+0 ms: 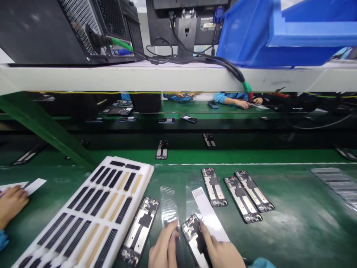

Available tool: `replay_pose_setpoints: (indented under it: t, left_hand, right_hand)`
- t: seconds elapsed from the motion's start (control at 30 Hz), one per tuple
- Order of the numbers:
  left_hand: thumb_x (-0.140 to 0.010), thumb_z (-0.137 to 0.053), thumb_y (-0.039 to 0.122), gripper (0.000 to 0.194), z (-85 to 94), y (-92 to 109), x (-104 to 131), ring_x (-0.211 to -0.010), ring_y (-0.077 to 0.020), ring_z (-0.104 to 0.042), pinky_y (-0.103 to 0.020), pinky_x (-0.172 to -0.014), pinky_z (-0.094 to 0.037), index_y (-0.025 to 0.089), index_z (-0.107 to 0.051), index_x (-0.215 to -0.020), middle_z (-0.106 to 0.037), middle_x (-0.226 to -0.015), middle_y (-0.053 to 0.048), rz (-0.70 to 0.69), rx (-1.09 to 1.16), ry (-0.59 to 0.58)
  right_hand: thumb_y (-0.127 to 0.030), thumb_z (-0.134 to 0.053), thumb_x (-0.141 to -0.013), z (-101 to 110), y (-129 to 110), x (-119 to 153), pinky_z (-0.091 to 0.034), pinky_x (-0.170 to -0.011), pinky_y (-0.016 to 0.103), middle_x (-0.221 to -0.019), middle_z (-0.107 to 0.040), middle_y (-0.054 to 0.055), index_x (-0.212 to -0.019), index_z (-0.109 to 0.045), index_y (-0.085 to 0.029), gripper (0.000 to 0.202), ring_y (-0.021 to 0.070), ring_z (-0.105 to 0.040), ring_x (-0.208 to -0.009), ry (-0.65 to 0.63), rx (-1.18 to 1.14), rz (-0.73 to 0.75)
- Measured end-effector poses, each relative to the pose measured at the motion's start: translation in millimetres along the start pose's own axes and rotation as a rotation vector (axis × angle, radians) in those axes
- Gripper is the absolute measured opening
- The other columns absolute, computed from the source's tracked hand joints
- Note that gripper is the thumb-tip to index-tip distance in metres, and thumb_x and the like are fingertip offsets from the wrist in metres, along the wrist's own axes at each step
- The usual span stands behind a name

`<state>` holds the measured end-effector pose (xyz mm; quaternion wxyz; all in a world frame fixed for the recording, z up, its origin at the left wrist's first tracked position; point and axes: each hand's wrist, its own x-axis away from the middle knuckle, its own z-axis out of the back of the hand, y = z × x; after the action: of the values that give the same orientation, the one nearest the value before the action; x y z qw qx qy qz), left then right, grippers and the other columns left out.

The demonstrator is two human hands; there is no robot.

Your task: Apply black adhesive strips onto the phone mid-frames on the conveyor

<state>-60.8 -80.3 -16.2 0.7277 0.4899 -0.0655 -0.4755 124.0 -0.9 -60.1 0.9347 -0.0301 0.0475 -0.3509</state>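
My left hand [164, 247] is closed, thumb and fingers pinched at the lower end of a clear film strip [169, 204]. My right hand [223, 251] grips the right edge of an opened phone chassis [192, 232], with silver plate and black boards showing; its lower part runs out of the frame. Beside it lies a white paper strip [209, 212] with small print at its top, partly behind my right hand. Left of my left hand another phone chassis [142, 227] lies flat, next to a white foam tray [92, 212] of black strips in slots.
Right of the paper are several chassis, one a phone chassis [214, 187]. Clear plastic strips [334, 182] lie far right. A co-worker's hand [12, 204] holds paper at left. Behind, chassis [162, 149] lie on the green line under a white shelf [134, 79].
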Motion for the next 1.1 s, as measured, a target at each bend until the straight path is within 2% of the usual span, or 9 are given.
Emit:
replay_pose_setpoints:
  t: [0.13,0.23,0.3,0.4,0.53,0.63,0.8,0.97,1.1]
  left_hand:
    - [-0.104,-0.035,0.03,0.036,-5.3,10.7,-4.9,-0.083,-0.0166,-0.073,-0.023,-0.077,-0.057,0.019,-0.065,-0.119,-0.076,-0.097,-0.009,-0.024,0.032,-0.135]
    - [-0.104,-0.034,0.026,0.037,-6.6,14.1,-9.1,-0.087,-0.0178,-0.075,-0.023,-0.077,-0.057,0.018,-0.057,-0.131,-0.077,-0.097,-0.009,-0.041,-0.018,-0.241]
    - [-0.103,-0.034,0.022,0.039,-6.4,12.5,-10.9,-0.085,-0.0181,-0.075,-0.022,-0.072,-0.057,0.017,-0.049,-0.139,-0.077,-0.099,-0.009,-0.042,-0.09,-0.305]
    - [-0.101,-0.034,0.016,0.04,-5.4,5.2,-11.3,-0.089,-0.0189,-0.075,-0.023,-0.071,-0.056,0.018,-0.047,-0.139,-0.075,-0.109,-0.011,-0.112,-0.201,-0.372]
    - [-0.093,-0.034,0.002,0.051,-4.9,-3.7,-13.5,-0.093,-0.0188,-0.073,-0.024,-0.072,-0.057,0.023,-0.052,-0.136,-0.069,-0.121,-0.01,-0.134,-0.416,-0.488]
    - [-0.084,-0.035,-0.006,0.065,-8.4,-2.4,-26.0,-0.105,-0.0207,-0.07,-0.026,-0.075,-0.058,0.024,-0.053,-0.138,-0.06,-0.138,-0.009,-0.144,-0.607,-0.583]
    - [-0.069,-0.039,-0.012,0.085,-29.6,10.2,-70.5,-0.116,-0.0248,-0.065,-0.031,-0.078,-0.061,0.021,-0.046,-0.147,-0.039,-0.159,-0.009,-0.26,-0.802,-0.723]
    - [-0.066,-0.044,-0.01,0.085,-60.1,13.0,-110.9,-0.105,-0.0258,-0.067,-0.033,-0.071,-0.062,0.016,-0.046,-0.147,-0.033,-0.162,-0.008,-0.361,-0.847,-0.806]
    - [-0.072,-0.046,-0.008,0.078,-75.5,6.7,-121.6,-0.099,-0.0236,-0.068,-0.032,-0.07,-0.062,0.014,-0.046,-0.147,-0.034,-0.161,-0.01,-0.361,-0.847,-0.822]
  right_hand:
    - [-0.046,-0.049,-0.096,45.1,25.4,-21.5,-0.046,-0.048,0.031,-0.064,-0.074,0.007,-0.114,-0.067,-0.016,0.04,0.027,-0.071,-0.053,0.014,-0.232,-0.152]
    - [-0.056,-0.031,-0.103,91.0,63.5,-65.8,-0.052,-0.062,0.032,-0.068,-0.074,0.009,-0.073,-0.068,-0.02,0.059,0.0234,-0.072,-0.064,0.135,-0.637,-0.297]
    - [-0.065,-0.031,-0.099,101.4,88.0,-91.6,-0.055,-0.067,0.031,-0.07,-0.075,0.009,-0.065,-0.069,-0.021,0.068,0.0228,-0.073,-0.07,0.278,-0.888,-0.416]
    - [-0.077,-0.037,-0.091,83.2,110.9,-115.1,-0.052,-0.052,0.029,-0.056,-0.071,0.009,-0.066,-0.073,-0.018,0.074,0.0197,-0.067,-0.052,0.366,-1.199,-0.586]
    - [-0.08,-0.059,-0.077,42.3,118.0,-127.8,-0.05,-0.045,0.026,-0.06,-0.074,0.012,-0.074,-0.071,-0.014,0.067,0.0174,-0.065,-0.048,0.274,-1.476,-0.643]
    - [-0.073,-0.072,-0.071,28.0,118.8,-137.3,-0.054,-0.051,0.025,-0.067,-0.076,0.011,-0.078,-0.07,-0.015,0.059,0.0163,-0.068,-0.052,0.27,-1.456,-0.606]
    - [-0.074,-0.068,-0.074,19.7,120.6,-153.8,-0.056,-0.056,0.027,-0.066,-0.077,0.011,-0.083,-0.07,-0.015,0.06,0.0179,-0.071,-0.058,0.236,-1.394,-0.505]
    - [-0.076,-0.064,-0.076,8.6,118.9,-156.3,-0.055,-0.054,0.027,-0.068,-0.077,0.012,-0.083,-0.07,-0.015,0.062,0.0201,-0.073,-0.062,0.214,-1.387,-0.503]
    - [-0.076,-0.057,-0.083,9.7,115.2,-154.8,-0.053,-0.053,0.027,-0.077,-0.079,0.013,-0.083,-0.07,-0.016,0.061,0.0232,-0.076,-0.071,0.188,-1.323,-0.46]
